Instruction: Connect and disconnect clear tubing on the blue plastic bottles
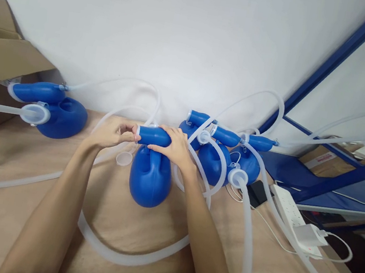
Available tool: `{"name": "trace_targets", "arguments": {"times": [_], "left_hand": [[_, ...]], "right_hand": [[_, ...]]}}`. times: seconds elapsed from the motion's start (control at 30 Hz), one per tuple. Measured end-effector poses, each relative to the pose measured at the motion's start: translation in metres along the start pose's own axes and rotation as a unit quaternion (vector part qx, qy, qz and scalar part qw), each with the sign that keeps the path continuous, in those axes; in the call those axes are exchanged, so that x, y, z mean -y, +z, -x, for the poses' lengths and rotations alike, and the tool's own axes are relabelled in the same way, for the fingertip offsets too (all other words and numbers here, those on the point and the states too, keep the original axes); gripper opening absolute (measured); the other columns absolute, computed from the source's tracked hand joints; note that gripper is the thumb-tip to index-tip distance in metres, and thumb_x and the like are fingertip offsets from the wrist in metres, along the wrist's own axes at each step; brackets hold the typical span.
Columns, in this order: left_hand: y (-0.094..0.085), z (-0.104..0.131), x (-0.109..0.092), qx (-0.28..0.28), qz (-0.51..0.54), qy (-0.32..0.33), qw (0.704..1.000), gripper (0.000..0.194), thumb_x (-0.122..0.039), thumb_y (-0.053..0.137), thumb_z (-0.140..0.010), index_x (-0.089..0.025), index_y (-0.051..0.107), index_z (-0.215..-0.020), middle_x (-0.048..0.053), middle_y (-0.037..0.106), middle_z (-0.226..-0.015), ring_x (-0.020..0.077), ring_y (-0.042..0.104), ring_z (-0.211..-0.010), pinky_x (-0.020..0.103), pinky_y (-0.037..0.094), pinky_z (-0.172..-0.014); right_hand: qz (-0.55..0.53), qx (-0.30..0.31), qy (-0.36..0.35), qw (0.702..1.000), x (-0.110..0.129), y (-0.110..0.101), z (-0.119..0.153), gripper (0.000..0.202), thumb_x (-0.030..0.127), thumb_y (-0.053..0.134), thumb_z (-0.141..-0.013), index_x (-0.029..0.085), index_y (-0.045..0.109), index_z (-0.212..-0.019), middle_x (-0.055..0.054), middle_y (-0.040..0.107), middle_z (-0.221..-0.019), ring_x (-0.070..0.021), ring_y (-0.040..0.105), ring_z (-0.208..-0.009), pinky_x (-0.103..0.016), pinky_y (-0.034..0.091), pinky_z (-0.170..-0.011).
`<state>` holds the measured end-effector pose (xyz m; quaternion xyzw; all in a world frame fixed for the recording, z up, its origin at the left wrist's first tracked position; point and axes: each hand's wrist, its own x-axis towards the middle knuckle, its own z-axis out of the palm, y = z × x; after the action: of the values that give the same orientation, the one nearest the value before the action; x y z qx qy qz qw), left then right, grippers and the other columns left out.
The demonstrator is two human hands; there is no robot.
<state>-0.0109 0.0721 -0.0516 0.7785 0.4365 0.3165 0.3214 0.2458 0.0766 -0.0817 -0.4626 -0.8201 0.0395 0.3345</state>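
A blue cylindrical piece [154, 136] with a white rim at its left end lies sideways over the neck of a round blue bottle [150, 180]. My left hand [114, 132] pinches the white rim between thumb and fingers. Around the right end of the same piece, my right hand [177, 147] is wrapped, thumb in front and fingers behind. The bottle stands on the wooden table [115, 213], its handle facing me. A clear round cap [124, 158] lies on the table just left of the bottle.
Another blue bottle [63, 120] stands at the left by a cardboard box [11, 58]. Several blue bottles [213, 162] with translucent hoses cluster at the right. A hose [128, 258] loops across the front. A white power strip [287, 208] and a dark phone [259, 195] lie at the right.
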Motion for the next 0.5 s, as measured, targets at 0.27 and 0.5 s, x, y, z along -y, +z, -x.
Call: {"name": "trace_targets", "arguments": {"times": [0.27,0.5], "left_hand": [[-0.024,0.014,-0.003,0.077,-0.066,-0.094,0.99,0.037,-0.059,0.075,-0.074,-0.022,0.075,-0.071,0.005,0.074,-0.079,0.0242,0.067,-0.081,0.034,0.052,-0.077],[-0.017,0.007,-0.012,0.081,-0.123,-0.131,0.981,0.063,-0.066,0.08,-0.063,-0.021,0.079,-0.108,0.009,0.081,-0.108,0.032,0.074,-0.1,0.039,0.059,-0.086]], "right_hand": [[-0.039,0.032,-0.004,0.999,0.0,-0.006,0.0,0.071,0.064,0.078,-0.084,0.027,0.062,-0.142,-0.008,0.067,-0.14,-0.0312,0.058,-0.128,-0.047,0.039,-0.112],[-0.147,0.059,-0.004,0.987,-0.024,-0.028,0.006,0.091,0.056,0.082,-0.084,0.03,0.041,-0.161,-0.011,0.054,-0.153,-0.0323,0.047,-0.144,-0.05,0.038,-0.121]]}}
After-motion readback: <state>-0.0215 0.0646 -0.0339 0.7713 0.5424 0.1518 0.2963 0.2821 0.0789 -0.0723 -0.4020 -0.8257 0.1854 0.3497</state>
